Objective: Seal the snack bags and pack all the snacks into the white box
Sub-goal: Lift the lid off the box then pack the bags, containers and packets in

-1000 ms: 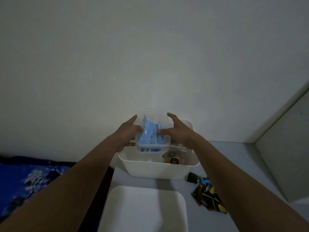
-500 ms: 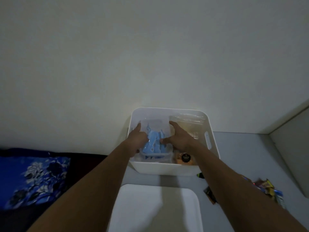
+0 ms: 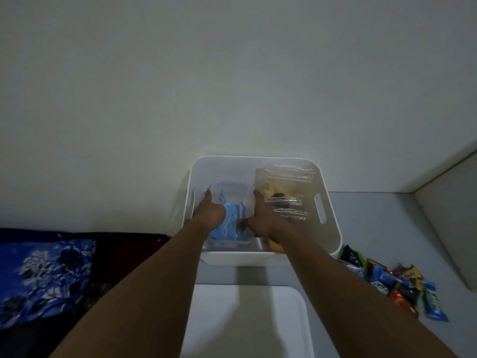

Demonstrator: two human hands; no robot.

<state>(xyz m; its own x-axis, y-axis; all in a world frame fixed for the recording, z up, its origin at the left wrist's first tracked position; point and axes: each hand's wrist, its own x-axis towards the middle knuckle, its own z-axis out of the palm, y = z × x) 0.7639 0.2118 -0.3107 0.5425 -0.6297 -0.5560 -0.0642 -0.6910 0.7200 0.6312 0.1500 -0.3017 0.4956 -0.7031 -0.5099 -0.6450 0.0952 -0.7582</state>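
Inside the white plastic box (image 3: 245,258), a clear tub of blue packets (image 3: 233,224) is gripped between left hand (image 3: 210,215) and right hand (image 3: 263,220) beside a clear snack bag (image 3: 286,184), while colourful wrapped snacks (image 3: 395,282) lie unpacked on the surface (image 3: 374,223).

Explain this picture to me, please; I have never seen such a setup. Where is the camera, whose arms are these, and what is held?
No machine here: a person wears one camera on the head, looking forward and down, so both arms are their own. The left hand and right hand hold a clear tub of blue packets inside the white box, beside clear snack bags. Loose snack packets lie on the grey surface to the right; a flat white piece, perhaps a lid, lies nearest the camera.
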